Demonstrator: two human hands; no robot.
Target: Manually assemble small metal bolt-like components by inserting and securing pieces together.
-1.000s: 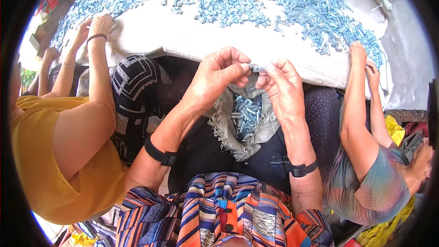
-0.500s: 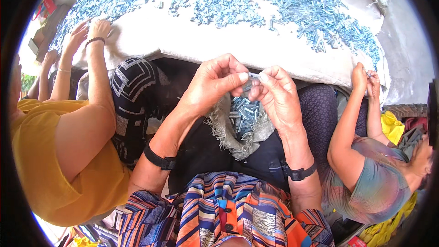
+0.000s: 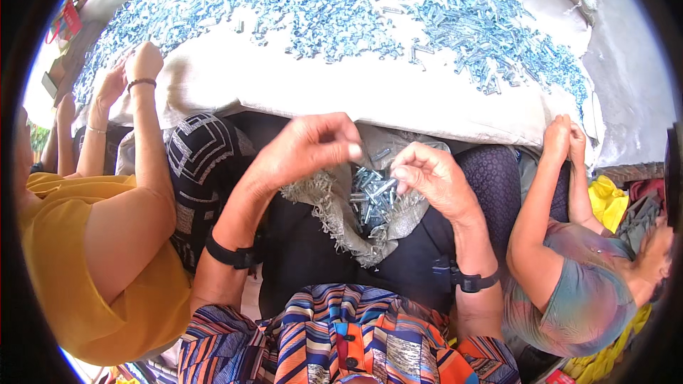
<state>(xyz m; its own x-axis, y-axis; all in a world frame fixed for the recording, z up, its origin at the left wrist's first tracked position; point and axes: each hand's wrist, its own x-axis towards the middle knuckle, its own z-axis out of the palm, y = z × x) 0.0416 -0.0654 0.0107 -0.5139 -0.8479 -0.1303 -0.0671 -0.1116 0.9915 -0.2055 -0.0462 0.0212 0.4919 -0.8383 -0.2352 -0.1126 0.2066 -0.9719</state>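
My left hand (image 3: 309,148) hovers at the left of my lap, thumb and fingers drawn together; what lies between them, if anything, is too small to make out. Lower and to the right, my right hand (image 3: 434,178) pinches a slim silvery metal pin (image 3: 385,188). That pin is just over a pile of similar small metal pins (image 3: 369,200). The pile rests in a frayed grey woven sack (image 3: 334,222) spread on my lap.
A white cloth-covered table (image 3: 284,82) runs in front, strewn with small bluish metal pieces (image 3: 341,32). Close at my left, a person in a yellow top (image 3: 85,256) works at the table. Another person in a multicoloured top (image 3: 580,284) works at my right.
My hands, earlier together over a small piece, have come apart and dropped toward the sack. The left hand has moved left, and the right now holds the pin low over the pile.
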